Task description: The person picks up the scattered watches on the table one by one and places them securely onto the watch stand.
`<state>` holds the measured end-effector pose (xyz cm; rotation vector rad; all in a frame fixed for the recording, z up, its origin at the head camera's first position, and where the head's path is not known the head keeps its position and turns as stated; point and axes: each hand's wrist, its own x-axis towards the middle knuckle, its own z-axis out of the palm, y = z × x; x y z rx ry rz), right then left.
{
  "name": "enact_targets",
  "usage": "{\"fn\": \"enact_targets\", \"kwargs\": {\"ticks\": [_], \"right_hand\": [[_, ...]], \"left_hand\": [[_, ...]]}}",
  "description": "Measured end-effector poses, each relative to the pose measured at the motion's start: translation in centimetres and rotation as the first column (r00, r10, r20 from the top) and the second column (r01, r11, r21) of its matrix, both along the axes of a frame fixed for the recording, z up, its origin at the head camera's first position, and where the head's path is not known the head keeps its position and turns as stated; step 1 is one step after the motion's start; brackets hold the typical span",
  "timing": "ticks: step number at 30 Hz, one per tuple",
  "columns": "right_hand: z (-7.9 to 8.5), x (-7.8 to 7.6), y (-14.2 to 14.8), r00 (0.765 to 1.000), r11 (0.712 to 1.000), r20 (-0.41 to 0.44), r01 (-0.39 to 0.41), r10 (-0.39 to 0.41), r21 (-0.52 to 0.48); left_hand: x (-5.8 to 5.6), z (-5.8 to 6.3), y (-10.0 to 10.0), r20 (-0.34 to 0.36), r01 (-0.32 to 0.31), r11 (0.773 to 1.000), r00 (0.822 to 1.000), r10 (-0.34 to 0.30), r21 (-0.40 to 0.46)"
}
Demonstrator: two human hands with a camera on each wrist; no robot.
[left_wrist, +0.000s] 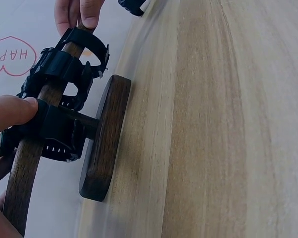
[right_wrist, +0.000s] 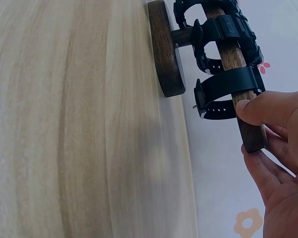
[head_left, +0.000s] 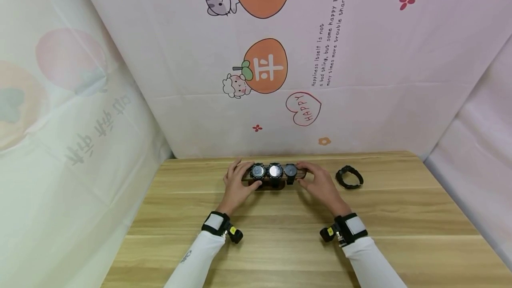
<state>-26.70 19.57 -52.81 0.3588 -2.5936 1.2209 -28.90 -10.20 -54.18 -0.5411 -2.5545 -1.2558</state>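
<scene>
Left hand (head_left: 237, 186) pinches the leftmost watch (head_left: 258, 171) on the watch stand (left_wrist: 108, 139), which sits on the tabletop (head_left: 280, 248); right hand (head_left: 321, 189) grips the stand's right end, best kept steady should the watch need squaring.

The far cloth (head_left: 192, 110) carries three sideways lines of English: "Happiness itself is not", "a bad thing, but some happy producer" and "many times more trouble than happin", the last two cut off by the top edge of the head view. Below, near the table, a red heart outline (head_left: 304, 109) encloses "HAPPY", upside down in the left wrist view. Left of it, an orange persimmon print (head_left: 260, 84) bears a sideways white "平"; the white character on the farther persimmon print (head_left: 264, 9) is uncertain. Faint, reversed lettering on the left cloth (head_left: 60, 190) cannot be read, nor can markings on the watches (head_left: 274, 170).
</scene>
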Motion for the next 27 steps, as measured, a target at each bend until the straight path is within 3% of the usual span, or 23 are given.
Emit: {"fn": "enact_targets", "kwargs": {"ticks": [14,20,27], "right_hand": [[0.0,0.2,0.0,1.000,1.000,-0.006,-0.012,0.012,0.022],[-0.2,0.5,0.3,0.999,0.999,-0.023,-0.021,0.022,0.045],[-0.1,1.1,1.1,0.999,0.998,-0.043,0.016,-0.014,0.053]], "left_hand": [[-0.2,-0.1,-0.9,-0.006,0.044,0.999,0.999,-0.043,0.022],[0.3,-0.1,-1.4,-0.125,0.013,0.998,0.992,-0.006,0.056],[1.1,0.2,-1.9,-0.239,-0.069,0.992,0.967,0.092,0.102]]}}
